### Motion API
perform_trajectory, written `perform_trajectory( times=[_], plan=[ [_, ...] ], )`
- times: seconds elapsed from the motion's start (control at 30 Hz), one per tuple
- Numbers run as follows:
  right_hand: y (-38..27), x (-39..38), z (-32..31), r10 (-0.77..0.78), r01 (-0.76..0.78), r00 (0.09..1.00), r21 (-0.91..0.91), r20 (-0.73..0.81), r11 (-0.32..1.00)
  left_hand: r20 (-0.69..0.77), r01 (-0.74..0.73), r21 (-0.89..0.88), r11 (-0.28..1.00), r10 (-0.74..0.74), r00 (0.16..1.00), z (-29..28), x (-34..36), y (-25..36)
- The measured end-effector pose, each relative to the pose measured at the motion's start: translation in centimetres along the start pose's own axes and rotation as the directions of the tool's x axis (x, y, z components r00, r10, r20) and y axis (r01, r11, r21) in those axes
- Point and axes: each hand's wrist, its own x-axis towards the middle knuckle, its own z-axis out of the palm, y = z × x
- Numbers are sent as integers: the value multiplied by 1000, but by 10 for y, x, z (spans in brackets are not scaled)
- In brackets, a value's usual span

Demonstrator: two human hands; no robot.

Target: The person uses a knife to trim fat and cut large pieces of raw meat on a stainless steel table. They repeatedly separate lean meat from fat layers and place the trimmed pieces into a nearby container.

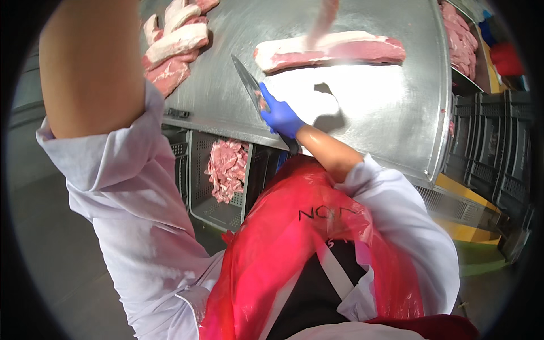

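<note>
My right hand, in a blue glove, is closed round a knife above the metal table. Its long blade points up and to the left, with small bits of meat beside the fingers. Just beyond the blade lies a long slab of pork, pale fat along its far side and pink meat along the near side. A pinkish strip, smeared by motion, hangs over that slab at the top edge. My left forearm rises through the upper left and leaves the picture, so the left hand is hidden.
More pork pieces are piled at the table's far left. Below the table's near edge, a grey crate holds meat trimmings. Pink meat fills a container at the far right. Dark crates stand beside the metal table.
</note>
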Motion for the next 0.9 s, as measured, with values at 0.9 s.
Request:
perform_trajectory(
  times=[0.9],
  plan=[
    [29, -317, -287, 219, -252, 791, 21, -572, 968, -176, 448, 869, 209, -716, 675, -5, -341, -311]
  ],
)
